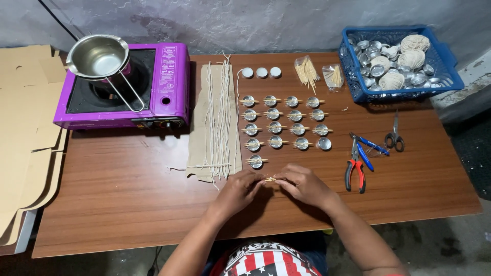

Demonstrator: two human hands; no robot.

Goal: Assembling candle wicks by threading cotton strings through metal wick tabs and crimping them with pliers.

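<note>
Both hands work at the near middle of the wooden worktop. The left hand and the right hand meet fingertip to fingertip, and the fingers of both are pinched on a small bundle of thin wooden sticks held between them, just above the worktop surface (whether a wick runs through the sticks cannot be told).

Directly beyond the hands stands a grid of small metal cups, most with a pair of sticks laid across the rim; the nearest one sits alone, just beyond the left fingertips. Left of the grid, white wick strands lie lengthwise on a strip of brown card.

To the right, near the right hand, lie red-handled pliers, a blue-handled tool and scissors. At the far right corner a blue basket holds more cups and balls of string. At the far left, a purple portable stove carries a steel pouring pot.
</note>
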